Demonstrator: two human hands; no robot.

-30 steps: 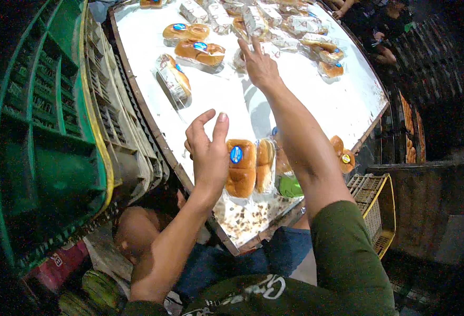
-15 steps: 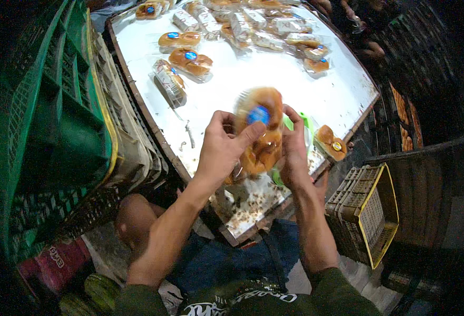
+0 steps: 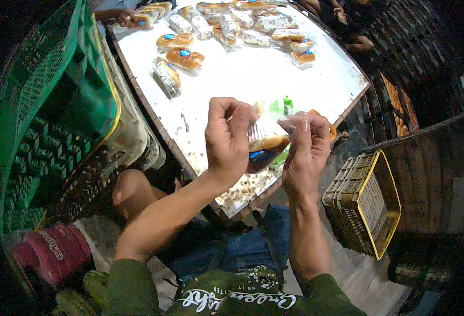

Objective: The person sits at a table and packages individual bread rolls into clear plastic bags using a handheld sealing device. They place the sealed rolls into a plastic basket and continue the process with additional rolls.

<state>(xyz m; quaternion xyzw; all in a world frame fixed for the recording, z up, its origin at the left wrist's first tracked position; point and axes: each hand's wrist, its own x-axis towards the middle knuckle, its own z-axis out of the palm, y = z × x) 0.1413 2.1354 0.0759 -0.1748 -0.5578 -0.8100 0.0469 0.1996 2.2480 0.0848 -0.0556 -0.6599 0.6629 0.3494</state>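
Both hands pinch clear-wrapped bun pack (image 3: pixel 266 142); left hand (image 3: pixel 229 139) closed on wrapper, right hand (image 3: pixel 305 150) likewise, above white worktop (image 3: pixel 253 79); step likely bag-closing; next needs firm twist

Single head-worn fisheye view, looking steeply down, close over white table (image 3: pixel 253 79) (edges bending)

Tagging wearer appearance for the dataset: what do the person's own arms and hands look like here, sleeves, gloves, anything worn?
Both hands are bare: no gloves, rings or watch show on the left hand or the right hand. The forearms are uncovered up to near the elbow, where dark olive-green sleeves begin. The sleeves match the green top, which carries pale lettering across the chest.
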